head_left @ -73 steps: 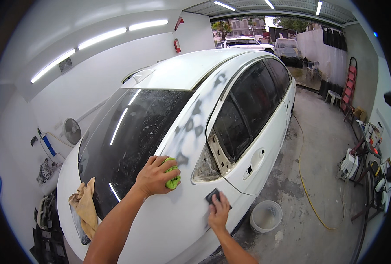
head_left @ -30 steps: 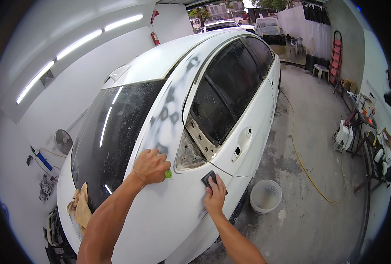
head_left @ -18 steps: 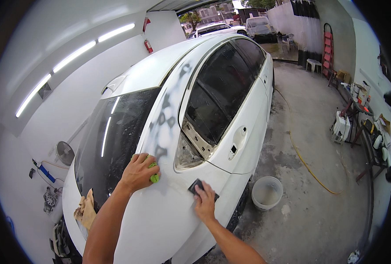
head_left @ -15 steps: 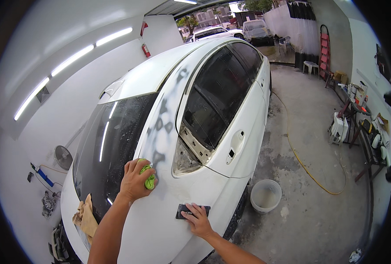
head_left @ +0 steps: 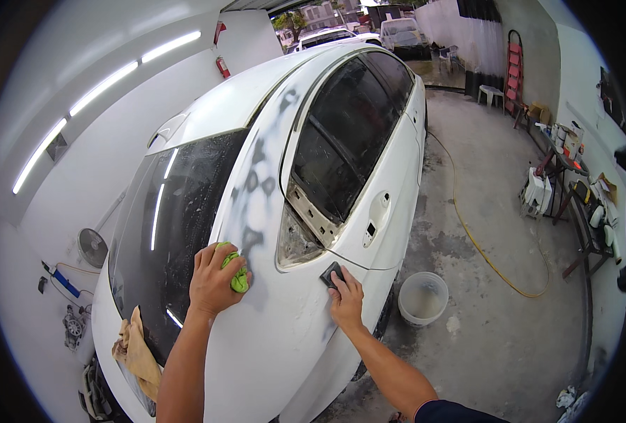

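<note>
A bunched green cloth (head_left: 239, 281) is in my left hand (head_left: 211, 280), which is closed around it and rests on the white car (head_left: 256, 359) beside the rear window glass (head_left: 179, 204). My right hand (head_left: 348, 302) grips a dark sanding block (head_left: 332, 274), its fingers over the top. The block sits on the wet-looking panel just below the bare triangular opening (head_left: 297, 241) behind the side door. Grey and dark sanded patches (head_left: 255, 182) run up the roof pillar between the two windows.
A translucent bucket (head_left: 423, 299) of cloudy liquid stands on the floor by the car. Along the floor snakes a yellow hose (head_left: 471, 240). A tan cloth (head_left: 138, 352) lies on the car's rear at left. Benches with bottles (head_left: 566, 144) line the right wall.
My right hand has slid the sanding block up and to the right, toward the door edge, and turned it. My left hand keeps its hold on the green cloth. The view has shifted slightly.
</note>
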`<state>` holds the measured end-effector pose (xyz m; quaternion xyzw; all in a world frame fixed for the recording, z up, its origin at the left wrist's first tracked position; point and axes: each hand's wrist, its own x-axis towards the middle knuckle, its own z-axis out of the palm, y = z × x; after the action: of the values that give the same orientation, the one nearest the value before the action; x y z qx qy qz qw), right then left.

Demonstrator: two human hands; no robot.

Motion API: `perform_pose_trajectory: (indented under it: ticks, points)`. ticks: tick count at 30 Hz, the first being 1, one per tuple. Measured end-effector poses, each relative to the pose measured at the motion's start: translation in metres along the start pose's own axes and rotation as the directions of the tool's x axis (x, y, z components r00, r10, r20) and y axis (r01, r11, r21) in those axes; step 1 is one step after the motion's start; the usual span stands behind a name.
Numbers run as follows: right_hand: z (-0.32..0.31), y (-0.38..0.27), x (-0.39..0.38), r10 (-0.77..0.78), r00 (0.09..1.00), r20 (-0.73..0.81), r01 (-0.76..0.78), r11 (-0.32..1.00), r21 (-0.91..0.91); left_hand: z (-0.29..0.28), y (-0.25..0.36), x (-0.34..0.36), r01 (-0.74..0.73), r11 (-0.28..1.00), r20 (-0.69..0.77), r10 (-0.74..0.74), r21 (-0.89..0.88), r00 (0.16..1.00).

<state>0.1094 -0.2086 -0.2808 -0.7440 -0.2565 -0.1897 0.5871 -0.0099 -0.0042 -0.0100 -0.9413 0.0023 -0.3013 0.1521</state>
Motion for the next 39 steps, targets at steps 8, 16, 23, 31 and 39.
perform_pose_trajectory:
  ticks: [8,16,23,31,39]
  points:
    - [-0.011,0.001,0.002,-0.101,0.989,0.106,0.102,0.995,-0.009,-0.001,0.001,-0.001,-0.004,1.0,-0.031,0.004,0.021,1.0]
    - [-0.016,0.006,0.021,-0.242,0.951,0.193,0.233,0.97,0.065,-0.002,0.003,-0.001,0.014,0.999,-0.014,-0.014,0.046,1.0]
    - [-0.025,-0.016,-0.003,-0.411,0.85,0.329,0.432,0.902,0.008,-0.001,0.004,-0.001,0.017,0.999,-0.039,-0.016,0.029,0.999]
    - [-0.018,-0.049,-0.013,-0.033,0.918,0.395,0.089,0.988,-0.125,-0.001,0.003,-0.002,0.028,0.999,-0.034,-0.027,0.037,0.999]
    - [-0.013,-0.061,-0.022,0.149,0.911,0.385,-0.101,0.985,-0.143,-0.001,0.001,-0.002,0.014,1.0,-0.041,-0.014,0.009,0.999]
